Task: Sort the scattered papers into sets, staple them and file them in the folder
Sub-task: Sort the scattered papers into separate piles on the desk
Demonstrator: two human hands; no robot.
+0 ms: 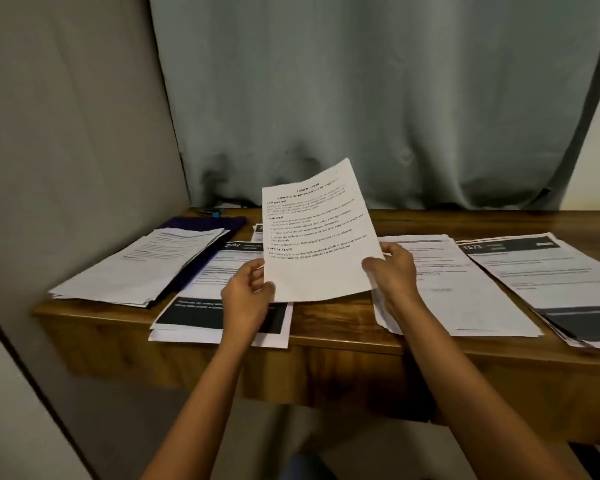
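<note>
Wooden desk [326, 327] carries four piles of printed paper, laid side by side, apparently one pile per set. A single white sheet [317, 237] is held above the desk's middle, tilted up toward the camera, presumably so that its heading can be read before it is assigned.

The left hand [246, 292] pinches the sheet's lower left edge, thumb on the printed face, fingers curled behind. The right hand [394, 271] pinches the right edge in the same way; its fingers behind the paper are mostly hidden. The two-handed hold keeps the page flat and legible.

The left pile [142, 265] lies partly on a purple folder [201, 225], which keeps the folder near but covered. A small blue object [212, 213] behind it may be the stapler; it is too small to confirm. The centre pile [219, 306], with dark-banded pages, overhangs the front edge below the left hand. A plain pile [458, 289] lies under the right hand, and a banded pile [541, 271] sits at far right.

Judgement: sorting is under way, and no stapling or filing is evident. The held sheet is plain text, so it likely belongs with a plain pile.
</note>
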